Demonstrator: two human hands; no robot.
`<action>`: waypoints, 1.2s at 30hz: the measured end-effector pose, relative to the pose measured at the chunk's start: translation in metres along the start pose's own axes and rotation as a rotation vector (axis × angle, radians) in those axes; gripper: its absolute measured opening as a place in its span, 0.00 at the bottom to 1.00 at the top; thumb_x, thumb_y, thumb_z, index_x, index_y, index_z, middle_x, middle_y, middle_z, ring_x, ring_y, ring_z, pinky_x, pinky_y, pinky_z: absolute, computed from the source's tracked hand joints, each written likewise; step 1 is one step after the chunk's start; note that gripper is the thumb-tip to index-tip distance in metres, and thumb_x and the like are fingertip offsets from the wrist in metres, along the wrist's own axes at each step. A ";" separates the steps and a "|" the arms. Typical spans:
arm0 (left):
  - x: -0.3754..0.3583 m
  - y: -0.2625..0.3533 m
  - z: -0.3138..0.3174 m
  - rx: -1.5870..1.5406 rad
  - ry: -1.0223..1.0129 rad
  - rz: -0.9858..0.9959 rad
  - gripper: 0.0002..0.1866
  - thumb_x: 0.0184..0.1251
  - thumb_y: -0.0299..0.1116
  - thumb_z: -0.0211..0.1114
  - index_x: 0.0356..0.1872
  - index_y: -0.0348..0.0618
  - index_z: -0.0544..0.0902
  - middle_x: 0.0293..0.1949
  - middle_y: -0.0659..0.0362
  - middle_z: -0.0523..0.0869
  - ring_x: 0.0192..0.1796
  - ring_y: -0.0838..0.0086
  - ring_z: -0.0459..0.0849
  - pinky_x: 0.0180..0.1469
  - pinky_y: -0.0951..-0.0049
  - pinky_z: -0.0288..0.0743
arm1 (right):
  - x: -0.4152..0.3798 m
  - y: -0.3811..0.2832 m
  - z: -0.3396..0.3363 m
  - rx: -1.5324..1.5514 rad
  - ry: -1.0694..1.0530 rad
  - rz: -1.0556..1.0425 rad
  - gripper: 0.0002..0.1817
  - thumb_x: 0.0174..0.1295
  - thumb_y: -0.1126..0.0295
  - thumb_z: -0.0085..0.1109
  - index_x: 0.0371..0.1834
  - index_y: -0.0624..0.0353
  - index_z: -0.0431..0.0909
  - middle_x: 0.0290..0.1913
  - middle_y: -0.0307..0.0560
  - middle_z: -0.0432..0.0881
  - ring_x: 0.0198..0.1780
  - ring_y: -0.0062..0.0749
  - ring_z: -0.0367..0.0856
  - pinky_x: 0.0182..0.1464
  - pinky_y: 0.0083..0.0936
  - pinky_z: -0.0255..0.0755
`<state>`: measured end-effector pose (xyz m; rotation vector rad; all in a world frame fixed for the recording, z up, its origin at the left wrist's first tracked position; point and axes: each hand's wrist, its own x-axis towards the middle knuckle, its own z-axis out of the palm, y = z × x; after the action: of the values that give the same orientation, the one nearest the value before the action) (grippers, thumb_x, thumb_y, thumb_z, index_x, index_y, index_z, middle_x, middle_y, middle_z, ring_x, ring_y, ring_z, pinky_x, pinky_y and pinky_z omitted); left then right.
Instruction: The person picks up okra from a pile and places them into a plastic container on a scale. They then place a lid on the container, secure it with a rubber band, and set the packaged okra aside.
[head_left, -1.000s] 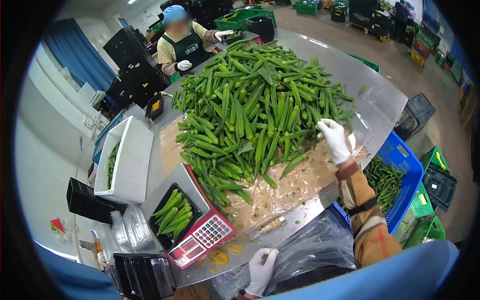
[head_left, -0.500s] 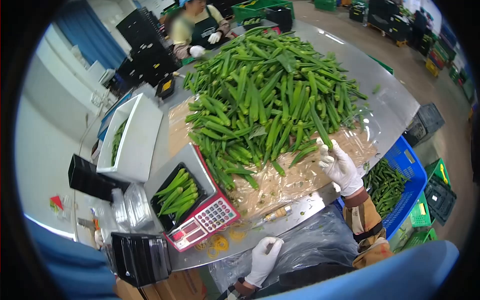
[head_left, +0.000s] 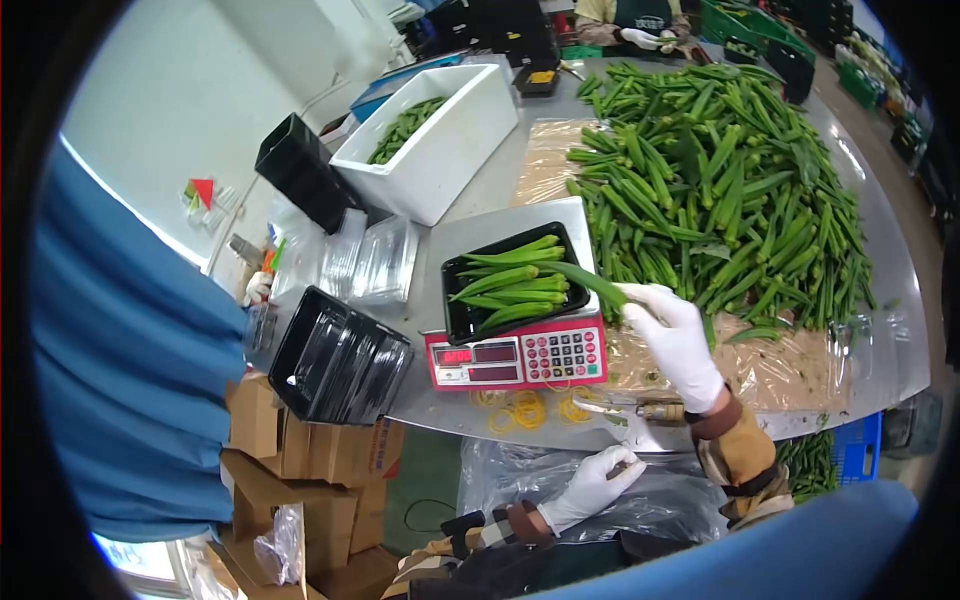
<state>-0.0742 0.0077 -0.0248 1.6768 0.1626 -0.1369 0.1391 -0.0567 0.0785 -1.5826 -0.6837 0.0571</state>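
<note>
My right hand (head_left: 678, 340), in a white glove, pinches one okra pod (head_left: 590, 280) by its end, with the pod reaching over the right edge of a black tray (head_left: 458, 318). Several okra pods (head_left: 515, 282) lie side by side in that tray, which rests on a red and silver scale (head_left: 563, 354) with a lit display. Near the table's front edge, my gloved left hand (head_left: 594, 488) has its fingers curled over clear plastic; whether anything is between them is hidden. A large okra heap (head_left: 720, 190) covers the table behind my right hand.
A white foam box (head_left: 450, 150) with okra stands behind the scale. Stacked black trays (head_left: 345, 360) and clear containers (head_left: 370, 260) are at the left. Rubber bands (head_left: 520, 411) and a tool handle (head_left: 660, 410) lie in front. A co-worker's gloved hands (head_left: 645, 40) are across the table.
The view has swung left, so the scale sits nearer the middle. My right hand has carried the pod from beside the heap to the tray on the scale.
</note>
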 end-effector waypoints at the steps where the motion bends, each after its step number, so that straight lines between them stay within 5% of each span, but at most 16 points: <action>1: -0.001 -0.003 -0.002 -0.007 0.004 0.000 0.06 0.70 0.29 0.68 0.38 0.37 0.82 0.36 0.62 0.84 0.40 0.82 0.80 0.46 0.77 0.74 | 0.010 0.006 0.016 -0.193 0.004 -0.145 0.14 0.64 0.72 0.64 0.53 0.57 0.85 0.39 0.41 0.84 0.40 0.31 0.80 0.43 0.27 0.72; 3: -0.003 -0.004 -0.005 -0.007 0.011 0.014 0.05 0.70 0.28 0.68 0.38 0.37 0.82 0.36 0.62 0.84 0.39 0.82 0.80 0.45 0.77 0.75 | 0.031 0.006 0.041 -0.477 -0.004 -0.377 0.14 0.59 0.70 0.66 0.49 0.52 0.85 0.39 0.42 0.83 0.43 0.43 0.77 0.48 0.36 0.70; 6: -0.006 -0.004 -0.008 -0.009 0.034 0.049 0.05 0.69 0.28 0.68 0.38 0.37 0.82 0.35 0.61 0.84 0.38 0.81 0.80 0.44 0.76 0.75 | 0.047 0.016 0.062 -0.690 -0.077 -0.508 0.18 0.56 0.72 0.66 0.52 0.50 0.83 0.42 0.40 0.83 0.48 0.41 0.78 0.50 0.38 0.69; 18: -0.009 -0.002 -0.023 0.019 0.130 0.121 0.07 0.67 0.30 0.69 0.37 0.39 0.81 0.30 0.60 0.83 0.30 0.77 0.80 0.35 0.73 0.74 | -0.021 0.036 0.006 -0.503 0.098 -0.055 0.20 0.61 0.80 0.61 0.58 0.56 0.82 0.58 0.48 0.80 0.62 0.39 0.75 0.67 0.31 0.66; 25: -0.010 0.012 -0.034 -0.022 0.206 0.158 0.07 0.65 0.30 0.70 0.38 0.40 0.83 0.34 0.57 0.84 0.34 0.71 0.83 0.37 0.72 0.75 | -0.013 0.043 0.003 -0.518 0.067 -0.065 0.22 0.62 0.80 0.60 0.60 0.55 0.81 0.60 0.48 0.78 0.64 0.40 0.74 0.69 0.32 0.65; 28: -0.003 0.025 -0.071 0.115 0.324 0.282 0.04 0.65 0.26 0.69 0.38 0.39 0.83 0.35 0.57 0.84 0.37 0.73 0.83 0.40 0.73 0.76 | 0.007 0.019 0.015 -0.607 0.071 -0.159 0.21 0.63 0.82 0.59 0.60 0.59 0.81 0.61 0.49 0.78 0.65 0.40 0.74 0.70 0.32 0.64; 32: 0.016 0.052 -0.139 0.062 0.809 0.467 0.02 0.70 0.19 0.62 0.39 0.36 0.81 0.40 0.59 0.85 0.44 0.76 0.83 0.49 0.75 0.77 | 0.037 -0.001 0.037 -0.603 0.030 -0.268 0.23 0.62 0.78 0.63 0.61 0.54 0.80 0.60 0.47 0.78 0.63 0.41 0.74 0.67 0.33 0.67; 36: 0.048 0.071 -0.210 0.177 1.073 0.528 0.15 0.73 0.19 0.57 0.58 0.35 0.76 0.57 0.54 0.81 0.58 0.73 0.79 0.61 0.73 0.72 | 0.075 -0.016 0.079 -0.684 -0.092 -0.488 0.24 0.57 0.72 0.67 0.60 0.52 0.80 0.54 0.48 0.81 0.57 0.46 0.77 0.62 0.37 0.70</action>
<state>-0.0149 0.2100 0.0590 1.7555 0.5032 1.1872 0.1600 0.0473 0.1080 -2.0133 -1.2325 -0.5162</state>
